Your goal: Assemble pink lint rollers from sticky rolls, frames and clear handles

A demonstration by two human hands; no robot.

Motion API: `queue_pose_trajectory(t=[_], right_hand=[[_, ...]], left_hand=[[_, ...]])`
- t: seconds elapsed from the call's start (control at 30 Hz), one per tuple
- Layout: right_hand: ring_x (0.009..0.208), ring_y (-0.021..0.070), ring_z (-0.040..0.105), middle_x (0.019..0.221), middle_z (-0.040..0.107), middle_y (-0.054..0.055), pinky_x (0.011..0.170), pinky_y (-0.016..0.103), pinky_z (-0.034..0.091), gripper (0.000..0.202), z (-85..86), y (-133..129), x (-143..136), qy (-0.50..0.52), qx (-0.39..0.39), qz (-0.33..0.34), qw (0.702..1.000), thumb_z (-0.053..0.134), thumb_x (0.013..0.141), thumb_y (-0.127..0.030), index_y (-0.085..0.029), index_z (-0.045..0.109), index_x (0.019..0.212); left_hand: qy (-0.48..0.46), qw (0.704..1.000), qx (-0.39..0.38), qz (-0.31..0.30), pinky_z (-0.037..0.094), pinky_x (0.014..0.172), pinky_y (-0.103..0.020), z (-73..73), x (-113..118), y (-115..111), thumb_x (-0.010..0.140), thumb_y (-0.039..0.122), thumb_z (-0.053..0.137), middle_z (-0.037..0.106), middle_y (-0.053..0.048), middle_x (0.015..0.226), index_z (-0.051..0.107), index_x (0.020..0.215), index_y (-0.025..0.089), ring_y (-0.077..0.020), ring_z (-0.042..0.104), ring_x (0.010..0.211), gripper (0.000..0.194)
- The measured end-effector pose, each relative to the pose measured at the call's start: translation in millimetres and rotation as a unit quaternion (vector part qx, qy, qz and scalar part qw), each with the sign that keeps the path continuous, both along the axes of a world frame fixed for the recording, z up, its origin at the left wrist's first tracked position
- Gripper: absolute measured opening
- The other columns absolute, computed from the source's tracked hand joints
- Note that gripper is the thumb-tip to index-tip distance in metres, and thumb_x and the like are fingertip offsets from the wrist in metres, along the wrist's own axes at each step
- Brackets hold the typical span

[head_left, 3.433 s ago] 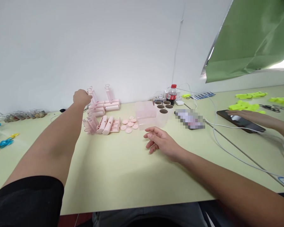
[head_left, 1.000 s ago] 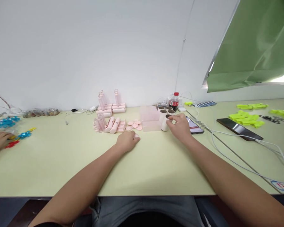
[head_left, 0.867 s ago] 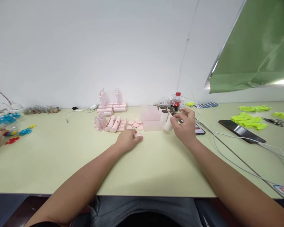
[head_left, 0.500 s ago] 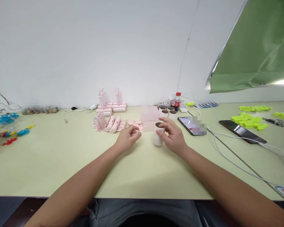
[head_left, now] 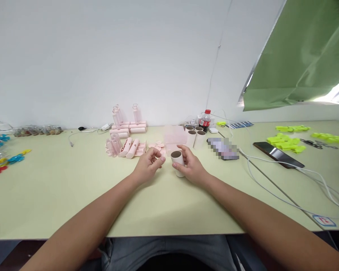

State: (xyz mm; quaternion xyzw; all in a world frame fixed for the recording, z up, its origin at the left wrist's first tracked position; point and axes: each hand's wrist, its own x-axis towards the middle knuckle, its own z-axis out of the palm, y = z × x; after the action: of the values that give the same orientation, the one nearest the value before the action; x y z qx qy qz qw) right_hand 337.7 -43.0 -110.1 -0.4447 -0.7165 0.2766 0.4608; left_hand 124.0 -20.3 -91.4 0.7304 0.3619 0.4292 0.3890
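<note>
A white cardboard tube (head_left: 178, 165) stands upright near the middle of the table (head_left: 147, 210). My right hand (head_left: 192, 165) is wrapped round its right side, thumb in front. To the left of the tube, my left hand (head_left: 150, 164) hovers with thumb and index finger close together; whether anything small is between them I cannot make out. Behind my hands lie thin pink pieces (head_left: 157, 145) beside a translucent pink box (head_left: 175, 135). Several more white tubes (head_left: 200, 140) stand upright behind my right hand.
Pink cylindrical cases (head_left: 133, 148) and clear-pink bottles lie and stand at the back left. A cola bottle (head_left: 205, 121) is behind the tubes. Phones (head_left: 278, 154), white cables, scissors (head_left: 313, 143) and yellow-green pieces (head_left: 285, 142) are at the right; coloured pieces (head_left: 15, 158) at the far left.
My right hand and the tube have moved left, closer to my left hand, and its fingers have closed round the tube. The view has turned slightly right; another person's hand has left the left edge.
</note>
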Motion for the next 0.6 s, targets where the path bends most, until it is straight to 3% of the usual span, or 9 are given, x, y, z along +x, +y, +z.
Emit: queue_pose_trajectory(t=[0.13,0.27,0.6], right_hand=[[0.099,0.0251,0.065,0.117,0.066,0.009,0.084,0.039,0.051,0.057,4.6,-3.3,-1.3,-0.082,0.018,0.006,0.996,0.067,0.082,-0.041,-0.023,0.048,0.133],[0.104,0.0255,0.064,0.121,0.066,0.009,0.088,0.038,0.049,0.051,11.3,-7.6,-3.2,-0.113,0.053,0.054,0.991,0.067,0.083,-0.041,-0.023,0.053,0.129],[0.085,0.0238,0.066,0.105,0.071,0.009,0.075,0.035,0.048,0.064,16.4,-16.1,-3.2,-0.173,0.003,0.04,0.984,0.065,0.084,-0.041,-0.021,0.038,0.138]], left_hand=[[0.012,0.999,0.031,-0.025,0.051,0.057,-0.024,-0.7,-0.5,-1.3,0.091,0.05,0.052,0.065,-0.009,0.106,0.054,0.117,0.019,-0.0152,0.066,0.077,0.04],[0.056,0.996,0.055,-0.036,0.054,0.066,-0.028,-0.8,-1.8,-2.1,0.092,0.05,0.052,0.066,-0.011,0.115,0.053,0.128,0.021,-0.0185,0.068,0.087,0.046],[0.043,0.996,0.0,-0.083,0.055,0.076,-0.032,-6.2,1.1,-8.2,0.089,0.049,0.058,0.066,-0.011,0.118,0.054,0.124,0.021,-0.0208,0.068,0.092,0.045]])
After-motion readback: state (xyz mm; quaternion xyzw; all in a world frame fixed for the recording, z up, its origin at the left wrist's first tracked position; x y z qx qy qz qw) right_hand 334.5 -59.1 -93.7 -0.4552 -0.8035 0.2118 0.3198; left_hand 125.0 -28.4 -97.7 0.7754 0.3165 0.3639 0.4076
